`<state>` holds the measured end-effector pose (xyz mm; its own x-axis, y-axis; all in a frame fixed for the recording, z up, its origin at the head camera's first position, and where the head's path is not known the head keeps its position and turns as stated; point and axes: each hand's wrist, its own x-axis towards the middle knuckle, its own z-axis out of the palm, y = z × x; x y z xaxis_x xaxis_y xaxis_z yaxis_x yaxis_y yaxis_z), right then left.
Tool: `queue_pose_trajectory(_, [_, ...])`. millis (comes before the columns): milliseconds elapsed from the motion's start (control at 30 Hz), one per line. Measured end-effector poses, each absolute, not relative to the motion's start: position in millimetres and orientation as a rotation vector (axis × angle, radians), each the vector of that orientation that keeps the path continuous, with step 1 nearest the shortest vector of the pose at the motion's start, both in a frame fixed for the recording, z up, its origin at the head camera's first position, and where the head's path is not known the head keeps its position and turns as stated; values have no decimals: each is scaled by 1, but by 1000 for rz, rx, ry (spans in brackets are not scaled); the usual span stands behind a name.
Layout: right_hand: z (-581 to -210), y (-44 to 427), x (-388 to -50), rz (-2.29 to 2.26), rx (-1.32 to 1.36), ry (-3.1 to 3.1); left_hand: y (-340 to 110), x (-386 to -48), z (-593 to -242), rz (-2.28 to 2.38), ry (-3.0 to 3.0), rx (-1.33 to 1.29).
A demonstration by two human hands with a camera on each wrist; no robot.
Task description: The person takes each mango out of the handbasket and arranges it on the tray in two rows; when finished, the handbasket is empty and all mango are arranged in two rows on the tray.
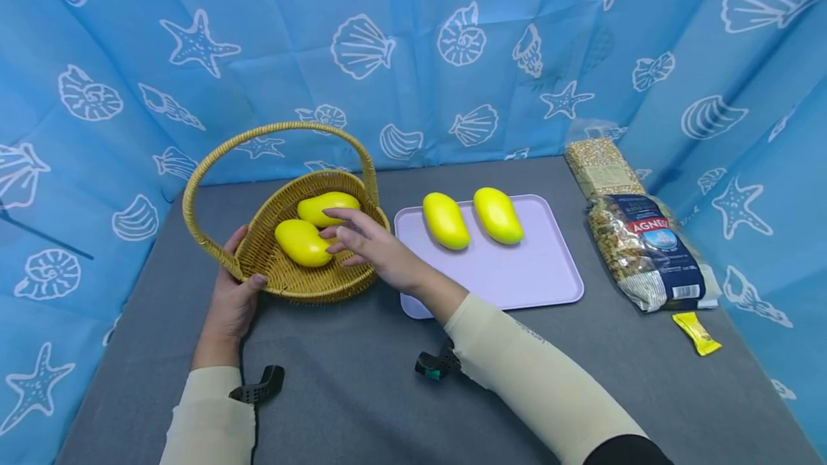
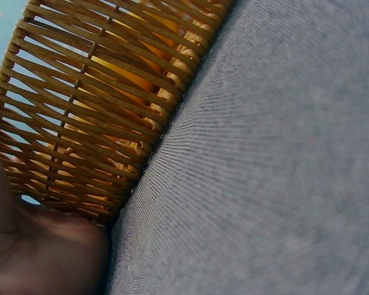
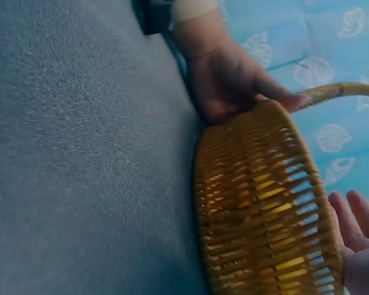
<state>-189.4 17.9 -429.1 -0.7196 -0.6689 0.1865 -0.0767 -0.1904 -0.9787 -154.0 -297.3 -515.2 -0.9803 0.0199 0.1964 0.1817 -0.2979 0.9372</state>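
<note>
A wicker basket (image 1: pixel 323 284) with a tall arched handle stands on the left of the table. My left hand (image 1: pixel 235 300) grips its left rim near the handle's base, thumb on the rim. Two yellow mangoes, a front mango (image 1: pixel 302 242) and a back mango (image 1: pixel 328 208), lie inside. Over the basket's right side, my right hand (image 1: pixel 381 250) has its fingers spread and relaxed, holding nothing visible; its fingertips overlap the mangoes in the head view, and I cannot tell whether they touch. In the right wrist view its fingers (image 3: pixel 357 221) show beside the rim.
A lilac tray (image 1: pixel 491 285) right of the basket bears a left mango (image 1: pixel 446 221) and a right mango (image 1: pixel 497 215). Farther right lie a bag of grains (image 1: pixel 604 167), an AGNESI bag (image 1: pixel 652 250) and a small yellow packet (image 1: pixel 696 333). A blue shell-print curtain (image 1: pixel 420 77) hangs behind.
</note>
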Motion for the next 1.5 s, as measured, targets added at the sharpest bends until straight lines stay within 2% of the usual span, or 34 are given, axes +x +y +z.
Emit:
queue_pose_trajectory(700, [-439, -48, -228, -1334, -838, 2272, -299, -155, -514, -2412, -1832, -247])
queue_pose_trajectory(967, [-438, -57, -224, -818, -939, 2488, -297, -157, -513, -2427, -1815, -285])
queue_pose_trajectory(1500, [-444, -64, -221, -780, -1035, 2440, -297, -153, -515, -2414, -1820, -286])
